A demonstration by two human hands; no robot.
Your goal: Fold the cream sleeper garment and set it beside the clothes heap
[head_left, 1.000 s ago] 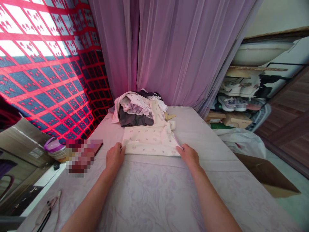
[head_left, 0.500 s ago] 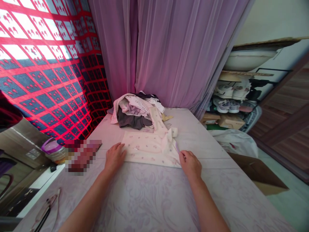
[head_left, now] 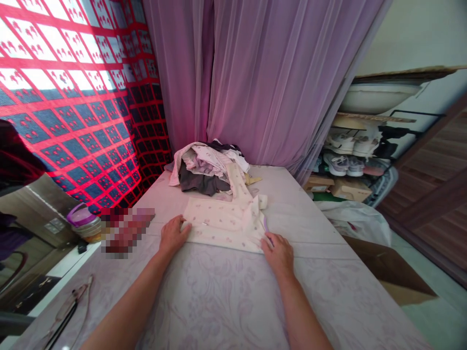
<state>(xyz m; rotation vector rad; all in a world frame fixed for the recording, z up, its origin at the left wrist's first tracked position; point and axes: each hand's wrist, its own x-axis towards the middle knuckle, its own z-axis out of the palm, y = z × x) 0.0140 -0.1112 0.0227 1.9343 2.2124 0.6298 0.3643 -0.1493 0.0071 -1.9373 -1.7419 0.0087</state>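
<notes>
Though apart, one left hand (head_left: 173,237) and one right hand (head_left: 280,253) at one cream garment (head_left: 217,215), fingers' (head_left: 176,221) hold unclear.

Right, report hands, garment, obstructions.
Left hand at left edge of cream printed garment; right hand at right corner. Garment laid on floral sheet, bunched at right. Clothes pile crowds its far end.

"What hangs at the back?"
"A purple curtain (head_left: 262,82), in tall soft folds. Left of it, a red-and-dark checked cloth (head_left: 87,114), its upper part bright with light."
"And on the right?"
"A shelf rack (head_left: 383,117): white basin (head_left: 379,98) high up, white shoes (head_left: 363,146) below, grey shoes (head_left: 337,164) lower, then small cardboard boxes (head_left: 350,189). Nearer, a white plastic bag (head_left: 365,221) and an open brown carton (head_left: 390,267)."
"Lower left?"
"A purple-lidded tub (head_left: 87,224) and, nearer, a thin pale cable (head_left: 90,282)."
</notes>
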